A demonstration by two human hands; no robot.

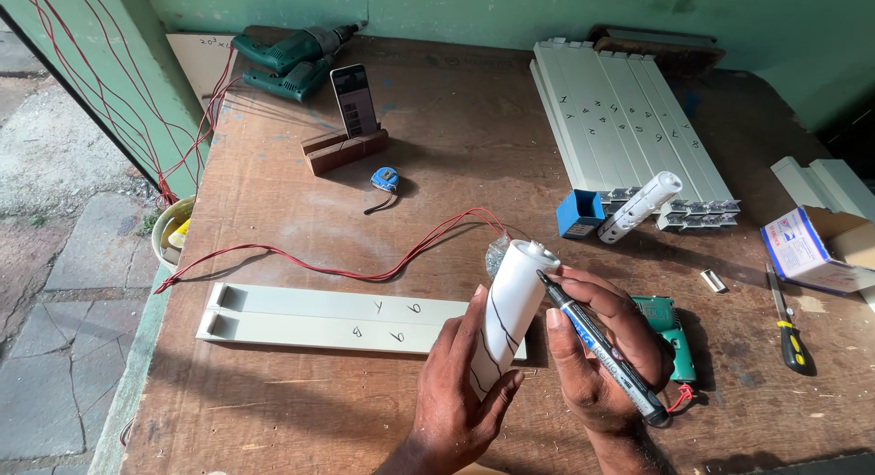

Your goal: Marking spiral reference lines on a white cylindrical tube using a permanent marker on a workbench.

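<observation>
Your left hand (460,388) is wrapped around a white plastic tube (510,306), holding it tilted just above the table (292,402), near the front edge. Your right hand (597,347) is pinching a black marker (597,343) with its tip touching the tube near the top end. There's already a dark curved line running down the tube's side, so the marking looks partly done, though I can't tell how much of the line is left to draw.

Just behind the tube, two long white strips (328,315) lie flat with handwritten marks on them, and a red wire (346,273) snakes across the table. A bigger stack of white strips (629,119) sits further back on the right, and a green drill (670,334) lies just beside your right hand.
</observation>
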